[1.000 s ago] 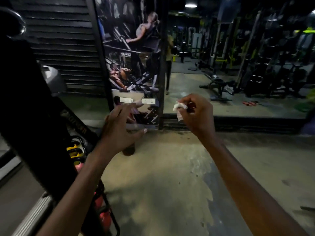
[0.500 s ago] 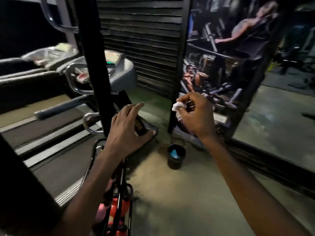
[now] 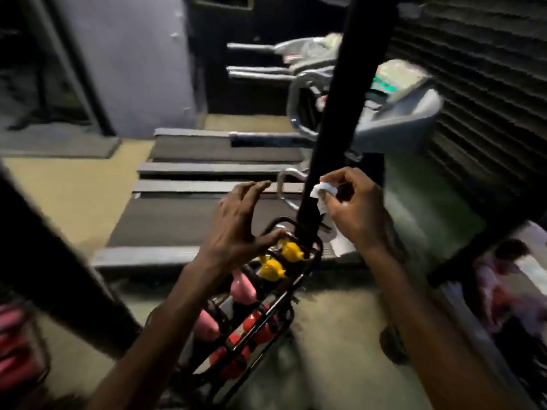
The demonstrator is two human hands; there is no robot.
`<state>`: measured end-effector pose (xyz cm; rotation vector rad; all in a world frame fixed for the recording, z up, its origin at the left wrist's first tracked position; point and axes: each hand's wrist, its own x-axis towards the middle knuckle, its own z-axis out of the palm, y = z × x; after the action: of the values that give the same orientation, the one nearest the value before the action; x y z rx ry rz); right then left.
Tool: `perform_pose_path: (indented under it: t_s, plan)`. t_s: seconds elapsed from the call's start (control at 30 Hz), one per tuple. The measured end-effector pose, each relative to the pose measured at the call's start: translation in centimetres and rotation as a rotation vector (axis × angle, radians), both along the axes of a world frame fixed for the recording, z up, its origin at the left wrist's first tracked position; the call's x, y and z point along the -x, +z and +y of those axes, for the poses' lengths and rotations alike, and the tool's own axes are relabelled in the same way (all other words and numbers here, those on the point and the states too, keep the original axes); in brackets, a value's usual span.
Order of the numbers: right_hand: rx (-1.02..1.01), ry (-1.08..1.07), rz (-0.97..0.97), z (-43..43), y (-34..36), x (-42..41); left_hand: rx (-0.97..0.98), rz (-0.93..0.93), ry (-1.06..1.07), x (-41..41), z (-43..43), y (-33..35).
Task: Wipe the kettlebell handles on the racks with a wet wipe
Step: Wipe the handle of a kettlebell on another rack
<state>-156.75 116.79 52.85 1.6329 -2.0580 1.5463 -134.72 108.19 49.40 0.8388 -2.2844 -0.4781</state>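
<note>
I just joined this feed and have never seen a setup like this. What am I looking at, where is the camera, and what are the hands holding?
There is no machine here. A person works with bare hands, and the single camera sits on their head, looking forward and down. The left hand is open, fingers spread, above the top of a black wire rack. The right hand pinches a crumpled white wet wipe beside a black upright post. The rack holds yellow kettlebells at the top, pink ones lower and red ones lowest. Grey treadmills stand behind. The picture is blurred.
</note>
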Motion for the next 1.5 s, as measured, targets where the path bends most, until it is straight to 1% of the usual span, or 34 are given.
perform_pose_path:
  t_s: [0.13,0.3,0.37,0.47,0.6,0.77,0.87,1.07,1.13,1.27,1.37,1.43,1.5]
  plan:
    - [-0.048,0.249,-0.061,-4.1,-3.2,-0.9,-0.095,-0.073,0.264,-2.5,1.8,-3.2]
    - [-0.179,0.528,-0.151,-6.9,-8.1,-3.4,-0.272,-0.061,0.607,-5.4,6.7,-9.4]
    - [-0.208,0.617,-0.167,-7.1,-9.9,-4.7,-0.345,-0.069,0.697,-6.0,9.0,-12.3]
    - [-0.293,0.736,-0.231,-6.9,-12.7,-6.5,-0.424,-0.126,0.770,-6.1,11.1,-16.1]
    - [-0.440,0.771,-0.287,-7.6,-16.9,-8.1,-0.459,-0.208,0.851,-5.5,11.0,-19.0]
    - [-0.553,0.757,-0.289,-8.9,-21.2,-10.0,-0.466,-0.281,0.898,-4.4,10.6,-20.9]
    - [-0.557,0.767,-0.262,-9.6,-23.1,-11.3,-0.467,-0.294,0.924,-3.4,10.6,-21.7]
    - [-0.542,0.900,-0.232,-11.0,-25.9,-13.3,-0.484,-0.394,0.968,-2.6,10.3,-23.2]
    - [-0.534,0.943,-0.198,-11.1,-26.3,-13.3,-0.488,-0.392,0.998,-2.3,10.0,-23.5]
    - [-0.482,1.033,-0.010,-10.5,-26.7,-12.9,-0.515,-0.344,1.075,-1.5,9.8,-23.7]
    - [-0.486,1.043,0.022,-10.9,-26.7,-13.3,-0.530,-0.333,1.115,-1.2,10.0,-23.9]
    - [-0.526,1.020,0.005,-12.3,-26.4,-14.5,-0.525,-0.338,1.133,-1.4,10.0,-24.3]
    - [-0.658,0.977,0.006,-14.5,-25.8,-16.0,-0.516,-0.334,1.139,-1.4,10.0,-24.4]
